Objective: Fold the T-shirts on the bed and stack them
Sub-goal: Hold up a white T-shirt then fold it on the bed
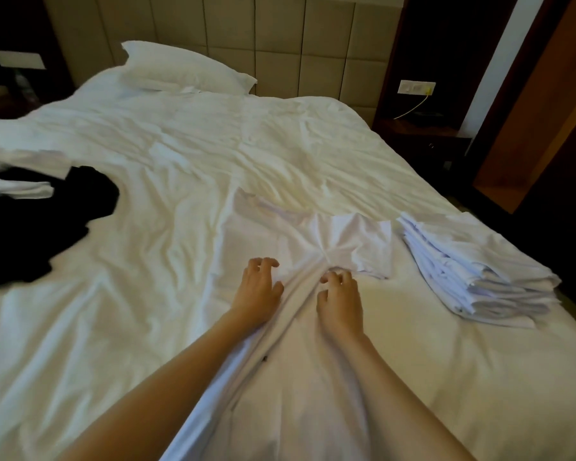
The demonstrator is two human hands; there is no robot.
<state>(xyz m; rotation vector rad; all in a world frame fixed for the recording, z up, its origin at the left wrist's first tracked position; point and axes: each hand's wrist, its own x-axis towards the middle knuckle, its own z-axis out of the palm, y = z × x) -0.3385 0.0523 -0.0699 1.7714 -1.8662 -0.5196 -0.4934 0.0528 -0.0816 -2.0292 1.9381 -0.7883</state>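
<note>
A white T-shirt (313, 237) lies spread on the bed just in front of me, one short sleeve toward the right, its lower part running back between my forearms. My left hand (258, 289) rests its palm on the shirt's left half, fingers loosely bent and lifted off the cloth. My right hand (340, 301) sits beside it, fingertips curled into the cloth where creases converge. A raised fold of fabric runs between the two hands. A stack of several folded white T-shirts (473, 267) sits to the right, near the bed's edge.
The bed's rumpled white sheet (180, 161) stretches back to a pillow (183, 68) by the padded headboard. A loose heap of black and white garments (64, 207) lies at the left. A dark nightstand (423, 134) and a wooden panel stand beyond the right edge.
</note>
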